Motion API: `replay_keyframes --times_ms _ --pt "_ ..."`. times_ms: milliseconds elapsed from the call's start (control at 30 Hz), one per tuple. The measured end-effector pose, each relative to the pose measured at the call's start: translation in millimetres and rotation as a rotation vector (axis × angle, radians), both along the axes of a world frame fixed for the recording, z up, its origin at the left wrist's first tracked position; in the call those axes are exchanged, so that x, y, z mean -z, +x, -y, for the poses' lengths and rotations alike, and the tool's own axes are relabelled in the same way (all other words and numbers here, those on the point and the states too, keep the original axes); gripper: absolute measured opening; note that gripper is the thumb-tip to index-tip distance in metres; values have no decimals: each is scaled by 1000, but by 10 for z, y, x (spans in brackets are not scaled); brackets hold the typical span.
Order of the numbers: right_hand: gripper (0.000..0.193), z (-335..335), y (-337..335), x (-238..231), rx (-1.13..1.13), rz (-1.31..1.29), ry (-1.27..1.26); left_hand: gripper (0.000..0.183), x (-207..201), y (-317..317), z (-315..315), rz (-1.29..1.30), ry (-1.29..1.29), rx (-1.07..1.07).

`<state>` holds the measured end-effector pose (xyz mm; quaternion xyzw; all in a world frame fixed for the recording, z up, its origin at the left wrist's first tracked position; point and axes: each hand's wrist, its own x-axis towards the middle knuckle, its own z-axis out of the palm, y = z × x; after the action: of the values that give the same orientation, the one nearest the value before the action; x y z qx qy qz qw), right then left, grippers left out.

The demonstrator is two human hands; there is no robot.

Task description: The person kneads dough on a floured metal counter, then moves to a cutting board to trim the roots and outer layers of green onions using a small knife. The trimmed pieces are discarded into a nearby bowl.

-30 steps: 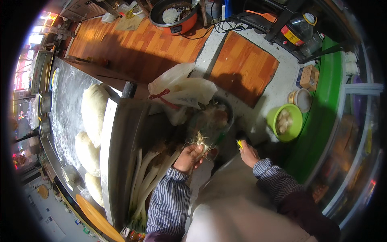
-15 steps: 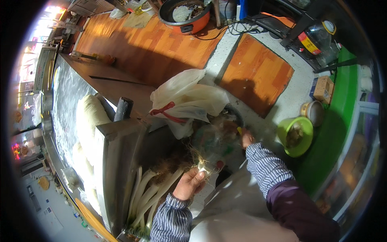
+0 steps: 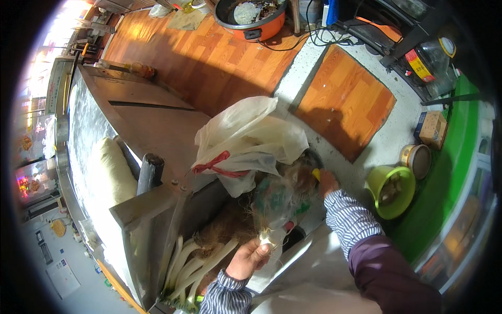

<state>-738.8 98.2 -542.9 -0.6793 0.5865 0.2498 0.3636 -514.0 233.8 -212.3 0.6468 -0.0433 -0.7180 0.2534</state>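
Note:
My left hand [image 3: 250, 258] is closed around a green onion, its pale root end [image 3: 266, 238] and stringy roots poking out past the thumb. Further right, my right hand [image 3: 328, 183] is closed on a small yellow-ended thing [image 3: 316, 174]; the rest of it is lost among bags and shadow, so its kind does not show. Several long white green onions [image 3: 206, 259] lie below and left of my left hand, beside a brown mass of roots [image 3: 222, 230]. Between my hands is a clear plastic bag [image 3: 277, 201], in or over a container.
A whitish plastic bag [image 3: 246, 131] with a red tie lies ahead. Metal-sided cabinet [image 3: 151, 209] stands at left, with dough-like pale bundle [image 3: 112, 172] on top. At right are a lime-green bucket [image 3: 374, 183] and a round tub [image 3: 416, 161]. An orange pot [image 3: 269, 30] stands far off.
The view has shifted a little. My left hand, still gripping the green onion, is slightly lower and nearer me. My right hand stays by the bags with the yellow-ended thing.

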Motion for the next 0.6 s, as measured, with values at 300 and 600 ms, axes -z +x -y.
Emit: replay_keyframes --times_ms 300,600 --pt "49 -10 -138 218 -19 71 6 45 44 -45 103 37 21 5" --pt "43 -3 -428 146 65 260 171 46 46 -71 31 51 -35 -32"
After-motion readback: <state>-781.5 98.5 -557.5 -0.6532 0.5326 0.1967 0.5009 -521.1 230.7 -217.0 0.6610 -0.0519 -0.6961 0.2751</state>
